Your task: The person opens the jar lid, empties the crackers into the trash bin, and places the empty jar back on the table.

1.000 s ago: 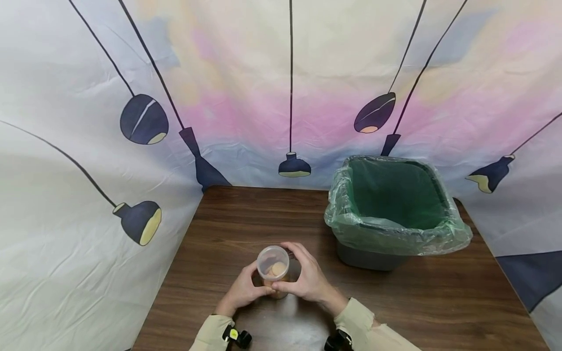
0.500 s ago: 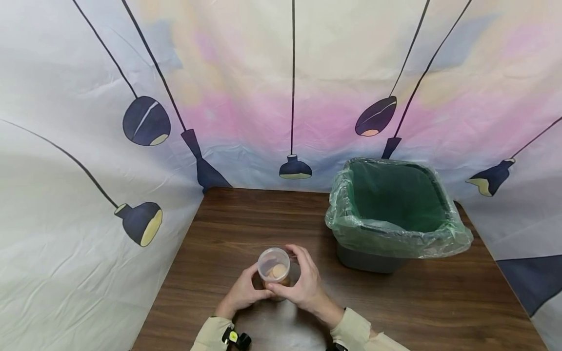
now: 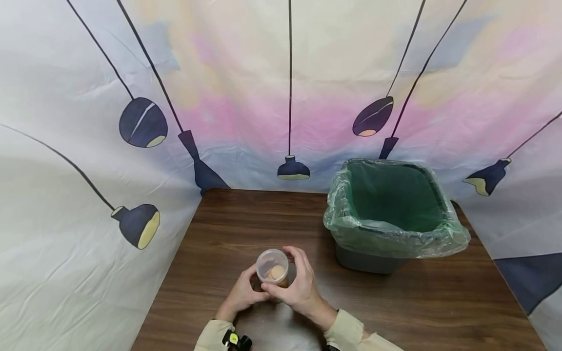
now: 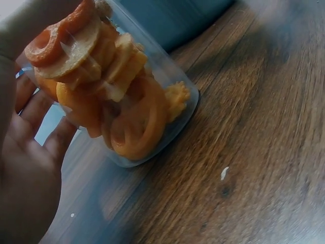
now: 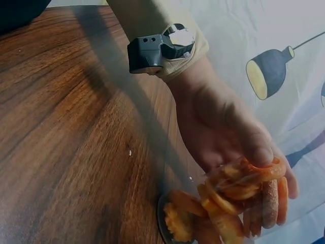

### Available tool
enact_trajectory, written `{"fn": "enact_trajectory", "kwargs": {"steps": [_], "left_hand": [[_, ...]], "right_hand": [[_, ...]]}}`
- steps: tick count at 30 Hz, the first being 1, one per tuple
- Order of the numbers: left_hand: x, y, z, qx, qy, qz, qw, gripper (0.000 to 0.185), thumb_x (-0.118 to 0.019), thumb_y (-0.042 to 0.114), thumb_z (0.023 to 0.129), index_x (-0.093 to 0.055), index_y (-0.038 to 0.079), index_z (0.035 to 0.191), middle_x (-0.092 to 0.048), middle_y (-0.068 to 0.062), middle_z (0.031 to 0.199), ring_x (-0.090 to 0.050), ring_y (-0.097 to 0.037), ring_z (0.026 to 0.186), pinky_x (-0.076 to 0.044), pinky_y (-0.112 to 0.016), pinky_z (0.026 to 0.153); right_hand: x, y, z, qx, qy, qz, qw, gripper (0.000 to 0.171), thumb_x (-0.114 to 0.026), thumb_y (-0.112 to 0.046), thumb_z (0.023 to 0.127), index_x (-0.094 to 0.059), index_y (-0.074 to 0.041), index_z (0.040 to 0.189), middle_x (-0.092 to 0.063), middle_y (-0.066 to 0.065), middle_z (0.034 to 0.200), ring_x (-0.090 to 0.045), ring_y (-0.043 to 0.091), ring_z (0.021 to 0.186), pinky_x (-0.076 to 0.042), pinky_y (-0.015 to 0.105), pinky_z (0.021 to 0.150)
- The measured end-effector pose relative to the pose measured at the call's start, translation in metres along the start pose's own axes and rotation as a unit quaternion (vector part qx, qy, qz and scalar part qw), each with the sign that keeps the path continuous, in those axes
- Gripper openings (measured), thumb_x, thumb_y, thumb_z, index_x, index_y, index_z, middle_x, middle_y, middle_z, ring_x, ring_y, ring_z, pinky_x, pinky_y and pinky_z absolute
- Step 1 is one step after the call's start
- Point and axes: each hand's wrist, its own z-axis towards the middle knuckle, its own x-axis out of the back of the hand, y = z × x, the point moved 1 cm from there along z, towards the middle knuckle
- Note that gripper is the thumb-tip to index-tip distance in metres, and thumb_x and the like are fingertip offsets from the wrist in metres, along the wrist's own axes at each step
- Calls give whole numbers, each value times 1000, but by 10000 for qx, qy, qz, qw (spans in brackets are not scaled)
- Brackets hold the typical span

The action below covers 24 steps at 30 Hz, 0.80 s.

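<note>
Left of the clear plastic container (image 3: 272, 268), the left hand (image 3: 243, 294) cups the container's side, fingers curled against the clear wall; the left wrist view shows the palm (image 4: 25, 173) pressed to it. The container itself stands on the wooden table (image 3: 228, 229), near the front edge, well to the left of the bin and nearer the person. Its lid (image 3: 272, 261) looks seated on top. Inside are orange and tan ring-shaped snacks (image 4: 117, 101), stacked high. Just right of the container, the right hand (image 3: 295, 285) wraps round it, thumb across the front and fingers curled over the far side up by the lid's rim. In the right wrist view the left-hand fingertips (image 5: 264, 152) lie on the wall beside the rings. Well right of the container sits the trash bin (image 3: 392, 214) with its green liner (image 3: 342, 214), mouth open.

My read: this is the bracing step, both hands steadying the container before the lid comes off. The next move calls for a firm hold low with the left while the right prises at the rim, keeping it upright so nothing spills.
</note>
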Motion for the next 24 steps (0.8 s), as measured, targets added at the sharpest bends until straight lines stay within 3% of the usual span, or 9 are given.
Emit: {"fn": "enact_trajectory", "kwargs": {"steps": [8, 14, 21, 24], "left_hand": [[-2, -3, -1, 105, 123, -341, 9993, 63, -77, -10, 71, -51, -8, 128, -58, -29, 123, -57, -9, 117, -43, -18, 99], [0, -25, -4, 51, 104, -426, 9990, 66, -76, -14, 69, -48, -12, 129, -52, -40, 121, -58, -22, 117, -43, -17, 99], [0, -29, -3, 232, 92, -408, 9989, 70, -83, -2, 71, -51, -1, 133, -58, -21, 130, -55, -30, 122, -43, -19, 101], [0, -30, -3, 231, 90, -439, 9987, 71, -83, -2, 71, -50, -1, 134, -57, -20, 130, -55, -30, 123, -43, -19, 102]], "right_hand": [[-3, 0, 0, -66, 83, -10, 9999, 83, -84, -50, 69, -48, -12, 132, -56, 7, 121, -57, 22, 100, -49, 36, 84], [-6, 1, 0, -62, 118, -19, 9999, 82, -84, -52, 69, -51, -7, 129, -57, 5, 119, -56, 22, 98, -48, 36, 82], [-7, 3, 3, 25, 255, -15, 9997, 74, -84, -48, 70, -54, -6, 123, -57, 4, 115, -57, 21, 98, -48, 36, 81], [-7, 3, 4, 91, 210, -1, 9997, 72, -84, -48, 70, -54, -6, 121, -57, 4, 114, -57, 20, 97, -48, 33, 81]]}}
